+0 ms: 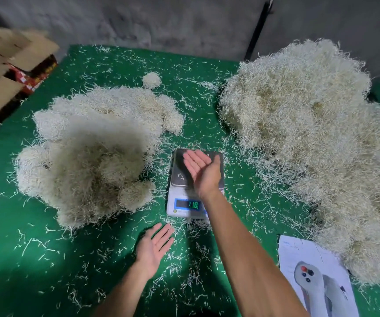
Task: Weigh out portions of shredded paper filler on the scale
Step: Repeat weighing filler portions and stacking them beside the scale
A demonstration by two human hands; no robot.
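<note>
A small white scale [185, 210] with a dark steel pan [179, 165] sits mid-table; its green display is lit. Only a few paper strands lie on the pan. My right hand [201, 170] hovers over the pan, palm turned left, fingers straight and empty. My left hand [155, 245] is open, palm up, just above the green cloth in front of the scale. A heap of cream shredded paper clumps [93, 152] lies left of the scale. A much larger loose pile of shredded paper [310, 133] fills the right side.
The green table cloth [24, 259] is littered with stray strands. Open cardboard boxes [8, 72] stand at the far left edge. A printed sheet [298, 255] with a grey handheld device [310, 284] on it lies at the front right. A small clump [151, 80] sits farther back.
</note>
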